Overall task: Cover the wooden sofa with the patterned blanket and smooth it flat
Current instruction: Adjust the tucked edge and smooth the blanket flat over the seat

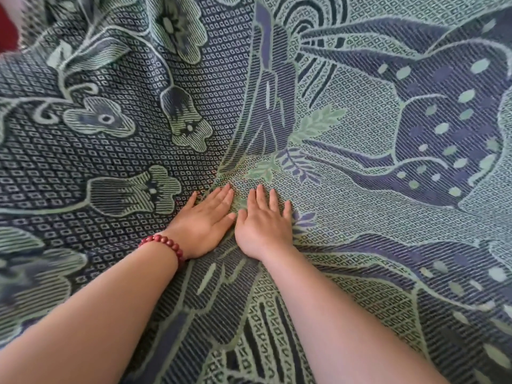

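The patterned blanket [360, 112], woven in dark blue and pale green with flowers and leaves, fills almost the whole view and hides the sofa under it. My left hand [203, 220], with a red bead bracelet at the wrist, lies flat on the cloth with straight fingers. My right hand [263, 224] presses flat beside it, thumbs nearly touching. Both palms rest at the centre, just below a crease where the fabric bends upward. Soft folds run away from the hands toward the top and right.
A patch of red [7, 26] shows past the blanket's edge at the top left corner. Everything else in view is blanket.
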`<state>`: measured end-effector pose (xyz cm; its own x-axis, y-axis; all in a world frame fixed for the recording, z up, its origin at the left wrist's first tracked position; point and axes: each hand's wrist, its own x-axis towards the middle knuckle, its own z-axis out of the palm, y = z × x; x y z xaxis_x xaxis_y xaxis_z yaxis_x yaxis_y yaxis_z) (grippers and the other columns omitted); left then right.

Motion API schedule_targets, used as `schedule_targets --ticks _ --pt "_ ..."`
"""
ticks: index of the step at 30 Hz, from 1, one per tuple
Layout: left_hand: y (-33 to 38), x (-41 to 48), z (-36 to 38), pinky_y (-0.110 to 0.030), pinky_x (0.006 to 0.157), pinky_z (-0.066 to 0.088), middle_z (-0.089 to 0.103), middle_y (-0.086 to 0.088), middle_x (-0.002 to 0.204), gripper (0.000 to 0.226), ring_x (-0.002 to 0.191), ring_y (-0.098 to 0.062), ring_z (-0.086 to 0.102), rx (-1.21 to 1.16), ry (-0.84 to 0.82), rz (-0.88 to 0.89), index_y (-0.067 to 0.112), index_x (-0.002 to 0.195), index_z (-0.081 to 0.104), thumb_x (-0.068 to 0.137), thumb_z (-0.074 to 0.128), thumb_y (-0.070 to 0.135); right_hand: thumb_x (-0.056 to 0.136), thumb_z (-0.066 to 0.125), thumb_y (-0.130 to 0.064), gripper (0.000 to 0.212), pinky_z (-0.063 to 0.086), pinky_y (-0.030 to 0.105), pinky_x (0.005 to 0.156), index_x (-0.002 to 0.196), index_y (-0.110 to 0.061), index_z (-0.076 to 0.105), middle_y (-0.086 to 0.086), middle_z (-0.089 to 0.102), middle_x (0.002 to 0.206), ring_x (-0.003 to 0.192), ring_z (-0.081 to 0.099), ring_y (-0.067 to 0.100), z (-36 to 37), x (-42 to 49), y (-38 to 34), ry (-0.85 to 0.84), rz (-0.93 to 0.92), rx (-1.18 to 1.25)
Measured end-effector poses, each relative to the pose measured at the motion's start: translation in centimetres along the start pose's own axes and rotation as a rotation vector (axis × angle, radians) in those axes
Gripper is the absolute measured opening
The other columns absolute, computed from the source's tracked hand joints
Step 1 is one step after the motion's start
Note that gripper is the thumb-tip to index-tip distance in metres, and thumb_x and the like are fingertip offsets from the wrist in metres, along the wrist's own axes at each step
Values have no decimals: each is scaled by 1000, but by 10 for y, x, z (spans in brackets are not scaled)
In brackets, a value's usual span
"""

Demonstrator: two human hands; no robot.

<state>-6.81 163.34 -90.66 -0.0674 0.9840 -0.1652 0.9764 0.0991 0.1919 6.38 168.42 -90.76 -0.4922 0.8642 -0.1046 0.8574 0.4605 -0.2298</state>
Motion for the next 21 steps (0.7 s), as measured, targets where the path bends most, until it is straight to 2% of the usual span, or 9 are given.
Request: schedule_targets --ticks 5,11,17,21 --pt "-2 5 -3 -37 115 -12 -14 10 157 59 143 -3 -11 4 -2 25 23 151 -7 99 10 46 101 13 -37 59 -11 49 117 152 -15 -5 0 -14 160 146 -15 22 -2 2 -5 -18 33 -37" --pt "12 -29 -15 -41 115 -14 -16 6 158 60 144 -7 -14 107 -35 43 18 151 -9 99 4 45 102 11 -33 56 -7 49 118 152 -14 -3 2 -12 160 147 -12 24 -19 -40 -23 -76 45 -24" --pt "-9 -82 -25 -36 115 -13 -13 2 159 62 145 -9 -11 190 -26 54 14 151 -8 99 7 45 101 12 -36 57 -5 50 118 152 -12 0 4 -7 161 148 -8 24 -8 -100 -63 -1 -18 -5" --pt "-12 -103 -31 -37 117 -10 -9 1 160 62 145 -10 -9 214 2 56 13 151 -4 99 10 44 101 13 -36 58 -5 50 118 152 -12 2 4 -4 161 148 -7 25 -4 -108 -74 18 14 2"
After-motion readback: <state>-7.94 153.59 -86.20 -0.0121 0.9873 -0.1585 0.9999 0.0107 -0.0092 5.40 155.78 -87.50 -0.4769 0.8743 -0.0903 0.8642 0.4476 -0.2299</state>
